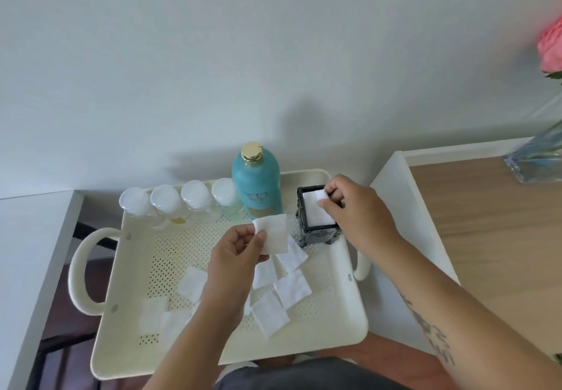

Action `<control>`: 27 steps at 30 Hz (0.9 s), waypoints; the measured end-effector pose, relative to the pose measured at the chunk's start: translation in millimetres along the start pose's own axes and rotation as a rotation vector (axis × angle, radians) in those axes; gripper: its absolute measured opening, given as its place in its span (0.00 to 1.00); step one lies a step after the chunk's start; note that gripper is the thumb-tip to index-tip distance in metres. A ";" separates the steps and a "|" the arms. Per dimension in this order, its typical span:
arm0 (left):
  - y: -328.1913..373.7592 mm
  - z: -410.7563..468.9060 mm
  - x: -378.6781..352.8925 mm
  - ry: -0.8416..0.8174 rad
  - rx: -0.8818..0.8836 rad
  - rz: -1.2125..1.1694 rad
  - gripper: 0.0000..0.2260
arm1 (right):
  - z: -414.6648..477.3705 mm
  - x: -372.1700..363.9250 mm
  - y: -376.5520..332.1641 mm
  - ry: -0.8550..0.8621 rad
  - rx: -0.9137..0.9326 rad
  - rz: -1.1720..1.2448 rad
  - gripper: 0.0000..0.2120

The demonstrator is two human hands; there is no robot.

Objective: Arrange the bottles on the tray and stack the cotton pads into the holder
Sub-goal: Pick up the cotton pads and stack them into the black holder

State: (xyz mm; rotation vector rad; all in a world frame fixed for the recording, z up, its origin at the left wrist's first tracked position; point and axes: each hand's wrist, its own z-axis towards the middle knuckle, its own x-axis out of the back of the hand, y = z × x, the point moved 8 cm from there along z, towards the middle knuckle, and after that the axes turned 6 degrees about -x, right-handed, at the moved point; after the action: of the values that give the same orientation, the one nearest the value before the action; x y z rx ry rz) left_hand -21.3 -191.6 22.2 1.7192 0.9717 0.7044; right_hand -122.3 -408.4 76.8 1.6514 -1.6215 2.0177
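Note:
A cream perforated tray [337, 316] holds several clear bottles with white caps [194, 199] in a row along its back edge, beside a tall teal bottle with a gold cap [255, 183]. A black square holder [317, 218] stands at the back right of the tray with white pads inside. My right hand [355, 207] pinches a cotton pad [321, 196] at the holder's top opening. My left hand [235, 253] holds another square cotton pad [273, 233] above the tray's middle. Several loose pads [292, 287] lie scattered on the tray floor.
The tray has loop handles [79, 271] on both sides and spans a gap between a white surface [36, 237] on the left and a wooden desk [486, 222] on the right. A glass vase [538, 158] with a pink flower [550, 46] stands at the far right.

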 end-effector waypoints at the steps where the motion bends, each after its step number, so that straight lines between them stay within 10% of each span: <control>1: -0.5 -0.6 -0.4 0.009 0.000 -0.003 0.04 | -2.6 -1.3 -3.1 0.020 0.046 -0.067 0.05; 10: -0.7 -2.5 -6.7 0.009 -0.014 -0.012 0.04 | -26.9 2.2 -13.2 0.200 0.409 -0.289 0.03; 21: 1.9 1.7 -12.5 0.002 -0.023 -0.042 0.04 | -22.6 -32.4 0.3 -0.091 0.257 -0.530 0.37; 27: 10.4 3.8 -22.0 -0.034 -0.030 -0.081 0.05 | -27.4 -9.4 -11.7 0.028 0.287 -0.312 0.19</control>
State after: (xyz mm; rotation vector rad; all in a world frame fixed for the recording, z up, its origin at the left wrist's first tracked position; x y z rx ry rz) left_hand -26.5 -214.2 30.4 1.6515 0.9965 0.6319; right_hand -129.5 -378.3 81.1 1.8173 -1.0207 2.1669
